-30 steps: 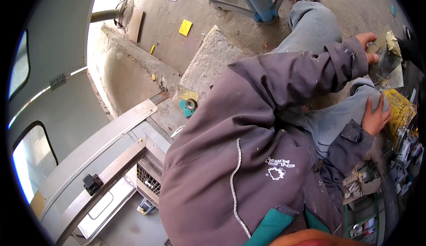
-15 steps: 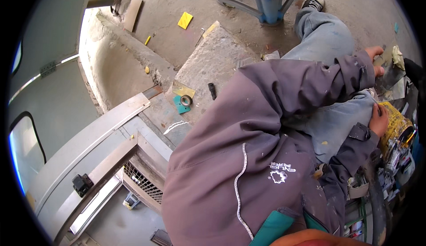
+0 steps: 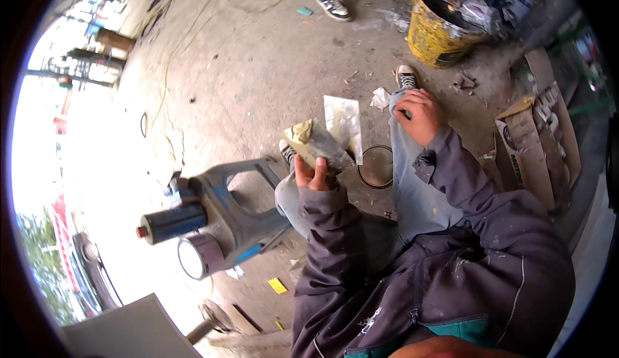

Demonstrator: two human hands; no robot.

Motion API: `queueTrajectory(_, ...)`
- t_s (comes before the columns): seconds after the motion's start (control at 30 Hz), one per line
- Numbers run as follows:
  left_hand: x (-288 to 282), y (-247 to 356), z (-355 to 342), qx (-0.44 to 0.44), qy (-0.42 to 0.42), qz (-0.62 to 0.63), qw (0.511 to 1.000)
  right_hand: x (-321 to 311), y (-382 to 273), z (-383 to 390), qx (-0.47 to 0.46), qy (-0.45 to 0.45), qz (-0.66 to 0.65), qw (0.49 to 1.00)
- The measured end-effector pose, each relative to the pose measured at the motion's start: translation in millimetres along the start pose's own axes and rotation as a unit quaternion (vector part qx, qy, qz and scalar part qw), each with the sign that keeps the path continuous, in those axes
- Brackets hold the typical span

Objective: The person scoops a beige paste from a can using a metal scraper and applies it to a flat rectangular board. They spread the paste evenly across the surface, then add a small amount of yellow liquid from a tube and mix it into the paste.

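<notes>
Hands: Well apart. The left hand (image 3: 313, 176) pinches a flat plate by its near edge, thumb and finger showing; the right hand (image 3: 420, 114) rests on the right knee (image 3: 398, 135), fingers curled, and I cannot tell whether they hold anything.
Plate: The greyish, smeared plate (image 3: 325, 144) is held out just beyond the left knee (image 3: 288, 197).
Lump: A pale yellow, putty-like lump (image 3: 300, 131) sits at the plate's far left corner, opposite the gripped edge.
Pale sheet: A speckled, whitish sheet (image 3: 343, 122) shows beside the plate's right edge; whether the two touch is unclear.
Between the legs: A round container (image 3: 376, 166) is near the sheet's lower end, on the concrete floor (image 3: 245, 100).
Stool: At the left, a blue-grey plastic stool (image 3: 219, 193) with a dark can (image 3: 174, 222) and a pale-ended can (image 3: 205, 253) at its left edge.
Beyond: A crowded yellow bucket (image 3: 431, 35), an open cardboard box (image 3: 532, 158) and another person's shoes (image 3: 333, 8).
Risk at the plate: With the lump far from a one-handed grip, the plate could tip and the lump slide off that corner.
Risk at the stool: A bump from the left leg could topple the cans, since they seem close to the edge.
</notes>
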State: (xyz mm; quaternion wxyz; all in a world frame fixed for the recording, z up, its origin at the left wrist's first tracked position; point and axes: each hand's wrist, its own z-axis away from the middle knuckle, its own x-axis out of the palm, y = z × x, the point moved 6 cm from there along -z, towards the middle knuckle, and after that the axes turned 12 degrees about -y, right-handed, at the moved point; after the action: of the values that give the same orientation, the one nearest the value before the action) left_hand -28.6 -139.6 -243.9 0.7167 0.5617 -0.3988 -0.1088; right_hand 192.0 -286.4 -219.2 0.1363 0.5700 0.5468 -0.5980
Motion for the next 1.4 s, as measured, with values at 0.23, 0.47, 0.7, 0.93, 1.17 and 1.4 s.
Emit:
queueTrajectory(0.23,40,-25,-7,0.032,-0.109,0.052,0.992,-14,26,26,0.064,0.018,-0.323,0.944)
queueTrajectory(0.47,76,-30,17,-0.046,-0.13,-0.002,0.991,42,-13,53,0.128,-0.063,-0.746,0.65)
queueTrajectory(0.7,70,-29,20,-0.067,-0.17,-0.035,0.982,13,9,39,0.082,-0.001,-0.757,0.648)
queueTrajectory(0.93,68,-3,23,-0.032,-0.146,0.03,0.988,14,-29,40,-0.041,-0.205,-0.518,0.829)
queueTrajectory(1.17,65,-22,34,-0.167,-0.336,0.077,0.924,30,-17,15,0.102,-0.129,-0.811,0.561)
queueTrajectory(1.4,63,-16,24,-0.078,-0.245,0.004,0.966,41,-4,45,0.081,-0.14,-0.709,0.686)
